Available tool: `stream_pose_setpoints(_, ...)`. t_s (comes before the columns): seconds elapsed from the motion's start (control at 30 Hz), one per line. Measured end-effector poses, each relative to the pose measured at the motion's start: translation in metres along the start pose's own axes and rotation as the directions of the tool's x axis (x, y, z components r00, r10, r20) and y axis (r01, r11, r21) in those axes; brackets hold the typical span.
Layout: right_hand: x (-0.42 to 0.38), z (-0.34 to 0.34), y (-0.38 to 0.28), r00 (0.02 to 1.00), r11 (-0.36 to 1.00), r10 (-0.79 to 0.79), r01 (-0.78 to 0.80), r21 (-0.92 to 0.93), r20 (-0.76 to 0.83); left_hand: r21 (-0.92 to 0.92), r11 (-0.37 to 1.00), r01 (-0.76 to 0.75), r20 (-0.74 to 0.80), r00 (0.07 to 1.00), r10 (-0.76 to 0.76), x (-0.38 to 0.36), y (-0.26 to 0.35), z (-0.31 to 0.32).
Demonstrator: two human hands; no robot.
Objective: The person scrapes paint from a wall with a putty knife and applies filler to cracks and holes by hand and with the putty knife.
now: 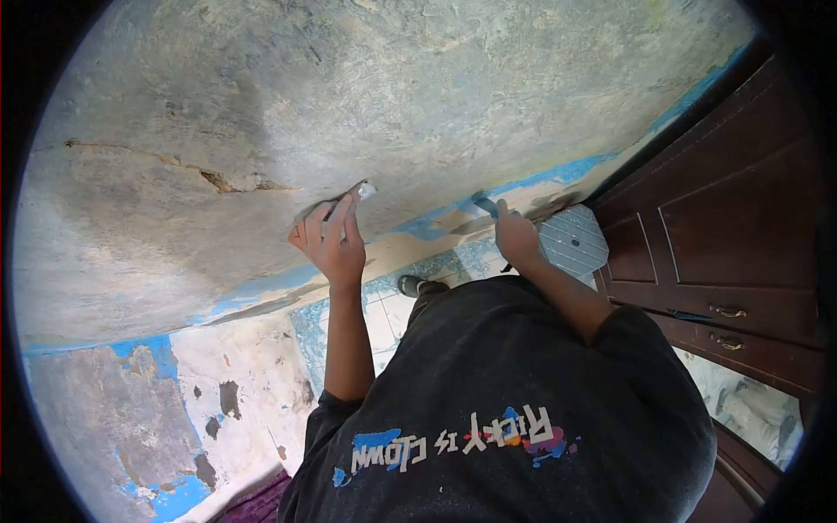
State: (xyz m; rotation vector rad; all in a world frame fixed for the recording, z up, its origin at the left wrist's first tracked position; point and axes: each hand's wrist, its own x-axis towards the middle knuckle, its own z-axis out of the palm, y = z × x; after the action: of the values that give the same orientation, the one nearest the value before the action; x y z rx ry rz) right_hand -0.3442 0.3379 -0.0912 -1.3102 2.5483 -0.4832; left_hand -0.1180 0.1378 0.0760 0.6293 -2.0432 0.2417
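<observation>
My left hand [331, 240] is raised to the grey, patchy wall [418, 105], its fingers closed over a flat, thin-edged plate. A dab of whitish paste [367, 190] shows at the plate's upper end; the rest is mostly behind my fingers. Lower and to the right, my right hand [519, 237] grips a putty knife [486, 206]. Its blade reaches the wall by a strip of blue paint [549, 177]. Left of my left hand, a crack with a broken hole [218, 182] runs across the wall.
A dark wooden cabinet [732, 209] with brass handles stands on the right. Beside it is a grey ribbed stool-like top [573, 241]. Tiled floor [384, 318] and my shoe [408, 285] show below. An adjoining wall [240, 383] with peeling paint is at lower left.
</observation>
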Motion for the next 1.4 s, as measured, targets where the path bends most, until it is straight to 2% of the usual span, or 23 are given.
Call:
stream_pose_setpoints(0.13, 0.004, 0.023, 0.011, 0.998, 0.998, 0.024, -0.02, -0.055, 0.057, 0.006, 1.0, 0.01, -0.003, 1.0, -0.01, -0.003, 0.0, 0.002)
stream_pose_setpoints(0.23, -0.001, 0.013, 0.011, 0.997, 0.999, 0.036, -0.035, 0.023, -0.064, 0.012, 1.0, 0.001, -0.015, 1.0, -0.001, -0.001, 0.001, 0.002)
stream_pose_setpoints(0.33, -0.007, -0.001, 0.003, 1.0, 1.0, 0.003, -0.003, 0.03, -0.015, -0.001, 1.0, 0.005, -0.016, 1.0, -0.005, -0.002, 0.0, 0.004)
stream_pose_setpoints(0.43, -0.002, 0.015, 0.013, 0.998, 1.0, 0.003, -0.003, -0.001, 0.063, -0.005, 1.0, 0.019, -0.014, 1.0, -0.019, -0.005, -0.001, 0.006)
stream_pose_setpoints(0.53, -0.005, 0.014, 0.015, 0.997, 0.999, 0.017, -0.014, 0.041, -0.072, 0.014, 1.0, -0.025, -0.034, 0.999, 0.026, -0.002, -0.001, 0.004)
stream_pose_setpoints(0.73, 0.001, 0.025, 0.014, 0.999, 0.993, 0.035, -0.031, -0.116, 0.027, -0.017, 1.0, 0.013, -0.022, 1.0, -0.013, -0.007, -0.002, 0.007)
stream_pose_setpoints(0.83, -0.002, 0.02, 0.014, 0.998, 0.999, 0.029, -0.03, -0.012, -0.061, 0.025, 1.0, 0.001, 0.011, 1.0, -0.002, -0.003, 0.003, -0.003)
stream_pose_setpoints(0.93, 0.0, 0.025, 0.015, 1.0, 0.996, 0.007, -0.009, -0.084, -0.023, -0.019, 0.999, 0.035, 0.001, 0.999, -0.035, -0.011, -0.003, 0.003)
stream_pose_setpoints(1.03, 0.002, 0.023, 0.011, 0.998, 0.998, 0.047, -0.046, -0.031, 0.038, -0.021, 0.999, 0.028, 0.016, 1.0, -0.027, -0.013, -0.006, 0.003)
stream_pose_setpoints(1.13, -0.005, 0.009, 0.006, 0.997, 0.995, 0.078, -0.077, 0.064, -0.012, 0.01, 1.0, 0.018, 0.047, 0.999, -0.019, -0.011, -0.005, -0.001)
stream_pose_setpoints(1.3, -0.005, 0.017, 0.005, 0.996, 0.995, 0.084, -0.085, 0.056, 0.029, -0.003, 1.0, 0.009, 0.022, 1.0, -0.009, -0.012, -0.005, 0.001)
stream_pose_setpoints(1.4, -0.002, 0.007, -0.005, 0.998, 0.995, 0.065, -0.063, 0.079, -0.019, -0.009, 1.0, 0.0, 0.024, 1.0, 0.0, -0.007, -0.008, 0.002)
